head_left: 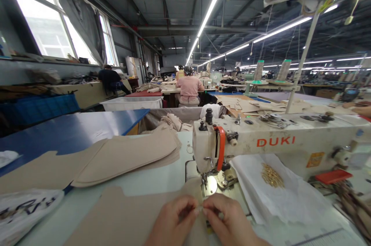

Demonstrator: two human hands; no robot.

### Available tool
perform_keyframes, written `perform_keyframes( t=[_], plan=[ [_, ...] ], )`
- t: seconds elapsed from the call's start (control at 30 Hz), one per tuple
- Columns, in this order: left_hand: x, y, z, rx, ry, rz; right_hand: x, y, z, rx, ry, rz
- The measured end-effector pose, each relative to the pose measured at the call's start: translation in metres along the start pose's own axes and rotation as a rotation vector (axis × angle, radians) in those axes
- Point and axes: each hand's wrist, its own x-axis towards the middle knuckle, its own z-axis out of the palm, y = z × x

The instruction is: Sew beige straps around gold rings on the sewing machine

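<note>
Left hand and right hand pinch fingertips together on something too small to tell, at the edge of a beige fabric panel on the surface, just before the DUKI sewing machine; gold pieces lie on white paper to the right.

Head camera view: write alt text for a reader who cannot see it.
The left hand and right hand pinch over a beige panel at the needle plate of a white DUKI sewing machine. Small gold pieces lie on a white sheet beside it. A co-worker in a pink shirt sits beyond.
</note>
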Motion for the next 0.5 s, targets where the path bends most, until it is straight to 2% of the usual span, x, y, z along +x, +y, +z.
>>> perform_keyframes(
  t=[0.07, 0.17, 0.27, 0.37, 0.5],
  plan=[
    [0.001, 0.001, -0.003, 0.03, 0.011, 0.024, 0.001, 0.002, 0.002, 0.035, 0.009, 0.066],
    [0.004, 0.001, -0.01, 0.098, 0.091, 0.046, 0.002, 0.003, 0.002, 0.136, 0.022, 0.202],
    [0.009, -0.004, -0.013, 0.29, 0.162, 0.07, 0.006, 0.003, 0.0, 0.24, 0.026, 0.296],
    [0.008, -0.013, -0.009, 0.552, 0.15, 0.141, 0.016, 0.0, -0.003, 0.341, -0.04, 0.464],
    [-0.005, -0.026, -0.001, 0.733, 0.136, 0.208, 0.033, -0.007, -0.003, 0.392, -0.149, 0.647]
  ],
)
